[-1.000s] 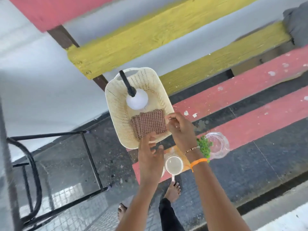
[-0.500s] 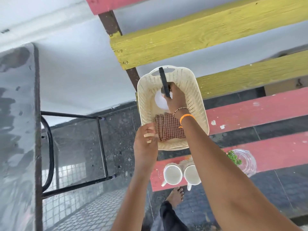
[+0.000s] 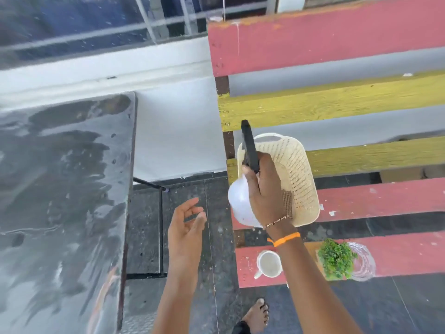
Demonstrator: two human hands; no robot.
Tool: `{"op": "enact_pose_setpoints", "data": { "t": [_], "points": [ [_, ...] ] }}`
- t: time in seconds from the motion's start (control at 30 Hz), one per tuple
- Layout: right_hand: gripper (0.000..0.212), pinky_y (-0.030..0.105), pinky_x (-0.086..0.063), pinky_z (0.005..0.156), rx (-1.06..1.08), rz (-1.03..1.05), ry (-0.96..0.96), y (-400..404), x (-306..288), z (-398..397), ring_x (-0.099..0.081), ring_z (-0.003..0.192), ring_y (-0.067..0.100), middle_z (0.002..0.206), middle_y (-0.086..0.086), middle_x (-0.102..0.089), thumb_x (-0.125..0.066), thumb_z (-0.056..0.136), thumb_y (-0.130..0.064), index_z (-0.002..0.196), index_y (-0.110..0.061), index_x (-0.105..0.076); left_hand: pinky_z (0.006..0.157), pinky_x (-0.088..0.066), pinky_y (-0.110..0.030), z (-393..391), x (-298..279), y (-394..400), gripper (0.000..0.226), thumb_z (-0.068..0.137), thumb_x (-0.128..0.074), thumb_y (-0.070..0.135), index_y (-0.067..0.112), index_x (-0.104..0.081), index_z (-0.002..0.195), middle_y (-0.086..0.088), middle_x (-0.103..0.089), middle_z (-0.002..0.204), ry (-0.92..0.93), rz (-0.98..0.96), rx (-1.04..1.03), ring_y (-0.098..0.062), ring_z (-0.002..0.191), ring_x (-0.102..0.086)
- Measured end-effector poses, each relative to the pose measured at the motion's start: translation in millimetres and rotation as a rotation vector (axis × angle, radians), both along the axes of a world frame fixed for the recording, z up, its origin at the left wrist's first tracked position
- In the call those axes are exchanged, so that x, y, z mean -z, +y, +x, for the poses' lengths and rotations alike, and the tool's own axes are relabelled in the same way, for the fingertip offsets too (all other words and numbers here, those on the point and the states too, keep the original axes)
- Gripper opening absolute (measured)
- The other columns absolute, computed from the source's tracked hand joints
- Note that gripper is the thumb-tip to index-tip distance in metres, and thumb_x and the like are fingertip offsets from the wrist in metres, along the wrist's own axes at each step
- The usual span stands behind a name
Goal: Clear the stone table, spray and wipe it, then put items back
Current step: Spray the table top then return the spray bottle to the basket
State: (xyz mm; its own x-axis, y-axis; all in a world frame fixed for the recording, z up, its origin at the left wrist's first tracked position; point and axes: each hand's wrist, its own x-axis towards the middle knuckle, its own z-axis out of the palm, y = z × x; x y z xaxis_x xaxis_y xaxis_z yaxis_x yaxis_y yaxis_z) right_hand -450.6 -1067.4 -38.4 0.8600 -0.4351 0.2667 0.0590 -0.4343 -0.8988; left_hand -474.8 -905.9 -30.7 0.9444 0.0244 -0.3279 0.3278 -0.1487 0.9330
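My right hand (image 3: 266, 189) grips a white spray bottle (image 3: 239, 203) by its black trigger head, lifted just left of a cream plastic basket (image 3: 298, 169) on the red and yellow bench. A checked brown cloth (image 3: 287, 203) lies in the basket, mostly hidden behind my wrist. My left hand (image 3: 186, 225) hangs free over the floor with its fingers apart, between the bench and the grey stone table (image 3: 60, 189), whose top is bare and glossy. On the bench's front slat stand a white mug (image 3: 269, 263) and a small green plant (image 3: 336, 257) in a clear glass dish.
The bench (image 3: 361, 44) has red and yellow slats with gaps. A black metal frame (image 3: 161, 227) runs under the table's right edge. My bare foot (image 3: 257, 314) stands on the dark speckled floor. A white wall lies behind.
My right hand closed on the spray bottle and lifted it out of the basket to the left. My left hand let go of the cloth. The view swung left, showing the table.
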Motion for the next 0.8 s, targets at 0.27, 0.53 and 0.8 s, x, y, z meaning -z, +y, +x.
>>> {"op": "enact_pose_setpoints", "data": {
  "t": [0.27,0.53,0.8],
  "points": [
    [0.007,0.009,-0.033,0.068,-0.273,0.031,0.007,172,-85,-44,-0.042,0.074,0.005,0.080,-0.015,-0.042,-0.044,0.091,-0.031,0.089,-0.026,-0.038,0.071,-0.049,-0.018,-22,-74,143,0.024,0.089,-0.056,0.011,0.032,-0.064,0.096,0.008,-0.060,0.085,-0.110,-0.123,-0.136,-0.008,0.078,-0.061],
    [0.011,0.013,-0.037,0.055,-0.427,0.427,0.061,363,-123,-68,-0.039,0.053,0.004,0.059,-0.008,-0.042,-0.053,0.092,-0.024,0.082,-0.028,-0.052,0.066,-0.046,-0.011,-54,-132,330,0.014,0.089,-0.056,0.019,0.029,-0.065,0.095,0.003,-0.063,0.096,-0.196,-0.087,-0.265,-0.002,0.076,-0.061],
    [0.029,0.016,-0.039,0.060,-0.606,0.321,0.165,507,-122,-60,-0.044,0.059,0.008,0.068,-0.006,-0.047,-0.071,0.078,-0.030,0.084,-0.015,-0.047,0.071,-0.042,-0.020,-87,-141,478,0.014,0.089,-0.057,0.024,0.035,-0.066,0.090,0.005,-0.066,0.098,-0.201,-0.094,-0.485,-0.006,0.087,-0.062]
  ]
}}
